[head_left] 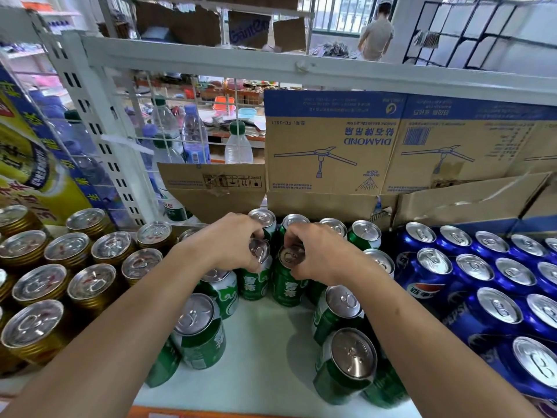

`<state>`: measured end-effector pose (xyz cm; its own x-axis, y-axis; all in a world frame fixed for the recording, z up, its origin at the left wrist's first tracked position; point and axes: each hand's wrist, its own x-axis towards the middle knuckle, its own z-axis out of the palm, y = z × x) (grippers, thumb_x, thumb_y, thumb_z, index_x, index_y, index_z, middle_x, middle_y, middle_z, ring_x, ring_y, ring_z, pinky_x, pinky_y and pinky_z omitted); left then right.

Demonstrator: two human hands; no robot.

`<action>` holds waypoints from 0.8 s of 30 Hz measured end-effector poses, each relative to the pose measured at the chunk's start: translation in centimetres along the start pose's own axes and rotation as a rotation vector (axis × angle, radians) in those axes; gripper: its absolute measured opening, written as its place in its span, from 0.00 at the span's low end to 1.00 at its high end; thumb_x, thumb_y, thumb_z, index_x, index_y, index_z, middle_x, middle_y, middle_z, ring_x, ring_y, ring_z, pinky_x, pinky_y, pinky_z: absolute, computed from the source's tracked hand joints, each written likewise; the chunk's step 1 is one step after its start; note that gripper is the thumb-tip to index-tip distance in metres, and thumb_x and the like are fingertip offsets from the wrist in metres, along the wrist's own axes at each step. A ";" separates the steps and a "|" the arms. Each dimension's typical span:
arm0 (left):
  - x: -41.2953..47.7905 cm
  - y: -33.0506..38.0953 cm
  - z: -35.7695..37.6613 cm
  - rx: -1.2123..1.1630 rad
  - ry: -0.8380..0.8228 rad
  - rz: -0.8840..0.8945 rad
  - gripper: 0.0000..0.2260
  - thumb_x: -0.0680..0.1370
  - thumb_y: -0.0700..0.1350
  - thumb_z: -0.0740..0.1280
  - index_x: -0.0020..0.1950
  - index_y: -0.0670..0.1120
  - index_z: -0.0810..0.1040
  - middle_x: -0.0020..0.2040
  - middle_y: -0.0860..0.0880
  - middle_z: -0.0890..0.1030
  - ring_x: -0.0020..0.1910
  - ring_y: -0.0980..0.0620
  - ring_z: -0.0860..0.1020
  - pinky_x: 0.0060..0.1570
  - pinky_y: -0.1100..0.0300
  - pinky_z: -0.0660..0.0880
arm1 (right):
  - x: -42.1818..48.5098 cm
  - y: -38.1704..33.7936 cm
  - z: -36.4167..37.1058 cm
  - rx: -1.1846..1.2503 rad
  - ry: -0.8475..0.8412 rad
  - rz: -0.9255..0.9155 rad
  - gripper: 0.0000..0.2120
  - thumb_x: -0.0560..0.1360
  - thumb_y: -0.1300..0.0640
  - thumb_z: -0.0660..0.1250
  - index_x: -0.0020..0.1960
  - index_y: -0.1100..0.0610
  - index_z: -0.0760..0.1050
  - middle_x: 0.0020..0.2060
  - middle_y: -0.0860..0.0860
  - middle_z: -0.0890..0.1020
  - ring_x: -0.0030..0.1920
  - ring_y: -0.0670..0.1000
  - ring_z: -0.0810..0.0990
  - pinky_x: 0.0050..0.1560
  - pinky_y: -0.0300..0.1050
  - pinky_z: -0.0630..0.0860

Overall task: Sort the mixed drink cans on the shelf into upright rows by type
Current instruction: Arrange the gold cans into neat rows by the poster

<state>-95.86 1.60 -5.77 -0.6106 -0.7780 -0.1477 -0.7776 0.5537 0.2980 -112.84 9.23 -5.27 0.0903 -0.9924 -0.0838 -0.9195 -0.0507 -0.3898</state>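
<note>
Green cans stand upright in the middle of the white shelf (265,342). My left hand (232,245) grips the top rim of one green can (254,282). Right beside it, my right hand (319,254) grips the top of a second green can (286,285). Both cans are upright, side by side, just in front of the back row of green cans (363,235). Gold cans (69,276) fill the left of the shelf in rows. Blue Pepsi cans (488,276) fill the right.
More green cans stand near the front at left (199,330) and right (346,363), with bare shelf between them. Cardboard sheets (331,146) line the back. Water bottles (193,134) stand behind the wire grid. A person stands far back at the upper right.
</note>
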 end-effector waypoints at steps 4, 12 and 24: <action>0.1 -0.1 0.2 -0.070 0.032 0.006 0.27 0.67 0.52 0.77 0.63 0.46 0.76 0.51 0.52 0.73 0.51 0.51 0.72 0.47 0.59 0.69 | 0.3 -0.1 -0.3 -0.015 -0.037 0.006 0.17 0.67 0.60 0.73 0.54 0.55 0.74 0.48 0.51 0.78 0.49 0.53 0.75 0.48 0.50 0.76; 0.1 -0.4 1.1 -0.056 0.059 0.018 0.26 0.68 0.54 0.75 0.63 0.48 0.75 0.50 0.52 0.70 0.49 0.54 0.70 0.45 0.62 0.66 | 0.3 0.6 0.1 0.015 -0.003 -0.031 0.17 0.68 0.61 0.72 0.56 0.55 0.75 0.50 0.50 0.79 0.51 0.51 0.75 0.48 0.46 0.74; -0.2 -0.8 1.1 -0.117 0.039 -0.014 0.26 0.65 0.55 0.78 0.59 0.49 0.77 0.52 0.52 0.78 0.49 0.53 0.76 0.49 0.57 0.73 | 0.2 0.7 1.3 -0.025 0.145 0.049 0.24 0.66 0.48 0.77 0.57 0.54 0.73 0.50 0.51 0.79 0.52 0.53 0.75 0.44 0.46 0.73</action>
<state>-95.24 1.67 -7.07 -0.5913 -0.7980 -0.1166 -0.7620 0.5056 0.4045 -112.93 9.13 -6.77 -0.0093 -0.9994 0.0322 -0.9308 -0.0031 -0.3655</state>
